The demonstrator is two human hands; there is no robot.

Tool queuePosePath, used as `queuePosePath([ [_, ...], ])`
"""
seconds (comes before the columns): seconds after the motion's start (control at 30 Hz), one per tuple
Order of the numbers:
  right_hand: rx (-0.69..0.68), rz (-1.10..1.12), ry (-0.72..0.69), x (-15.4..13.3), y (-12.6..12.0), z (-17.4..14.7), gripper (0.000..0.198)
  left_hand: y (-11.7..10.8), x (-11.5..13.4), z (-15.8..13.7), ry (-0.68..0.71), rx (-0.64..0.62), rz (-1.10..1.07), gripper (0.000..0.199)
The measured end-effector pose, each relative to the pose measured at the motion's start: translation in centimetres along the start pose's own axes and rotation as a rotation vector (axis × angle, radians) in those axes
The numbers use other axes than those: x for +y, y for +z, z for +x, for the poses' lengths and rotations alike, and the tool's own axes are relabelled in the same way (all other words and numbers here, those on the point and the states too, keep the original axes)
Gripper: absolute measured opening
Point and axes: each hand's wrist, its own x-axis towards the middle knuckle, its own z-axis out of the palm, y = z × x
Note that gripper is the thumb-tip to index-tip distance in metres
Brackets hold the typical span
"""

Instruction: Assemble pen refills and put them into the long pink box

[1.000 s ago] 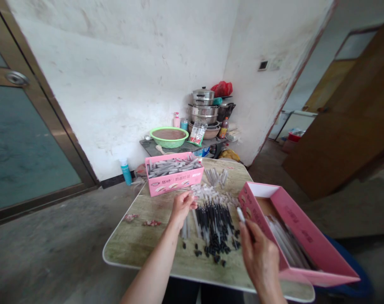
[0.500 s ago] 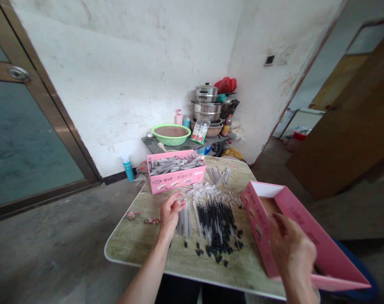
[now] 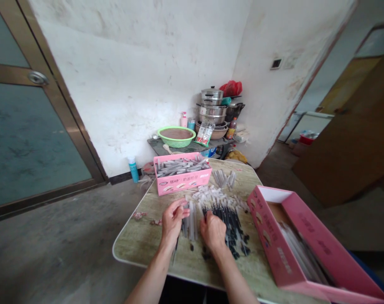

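My left hand is above the table beside a row of clear tubes, with thumb and fingers curled together. Whatever it pinches is too small to make out. Over the left side of a pile of thin black sticks with clear sleeves is my right hand, its fingers closed and pointing down; their tips are hidden. Small black caps lie at the near end of the pile. Small clear plastic pieces are heaped beyond it. A thin dark stick shows by my left wrist.
A pink box full of greyish tubes stands at the table's far left. Another pink box, holding long clear pieces, is at the right edge. A bundle of tubes lies at the back. Behind are a green basin and stacked pots.
My right hand has moved left from over the right pink box to the black sticks. Long clear pieces now show in that box. My left hand stays by the clear tubes; the view has shifted slightly.
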Motion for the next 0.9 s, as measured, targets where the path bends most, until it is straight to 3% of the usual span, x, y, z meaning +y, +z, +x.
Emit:
queuePosePath([
  [0.1, -0.036, 0.239, -0.006, 0.0, -1.6, -0.9, 0.024, 0.4, 0.8, -0.4, -0.049, -0.043, -0.022, 0.045],
  [0.3, -0.288, 0.785, 0.037, 0.0, -3.5, -4.4, 0.034, 2.8, 2.3, -2.1, -0.286, -0.34, -0.284, 0.043],
  [0.43, -0.552, 1.403, 0.157, 0.4, -3.7, -5.9, 0.04, 4.1, 3.1, -3.1, -0.305, -0.368, -0.28, 0.034],
  [0.53, -0.597, 1.508, 0.159, 0.5, -3.8, -6.6, 0.042, 4.5, 3.8, -3.6, -0.302, -0.393, -0.211, 0.032],
  [0.67, -0.442, 1.312, 0.051, 0.4, -4.3, -7.3, 0.041, 5.1, 4.1, -4.3, -0.263, -0.359, -0.157, 0.032],
  [0.8, -0.007, 0.621, -0.209, 0.7, -4.6, -7.6, 0.038, 6.0, 3.6, -4.8, -0.198, -0.244, -0.157, 0.032],
  [0.9, 0.229, 0.261, -0.26, 0.9, -4.6, -7.6, 0.035, 6.5, 3.4, -4.9, -0.182, -0.183, -0.158, 0.034],
])
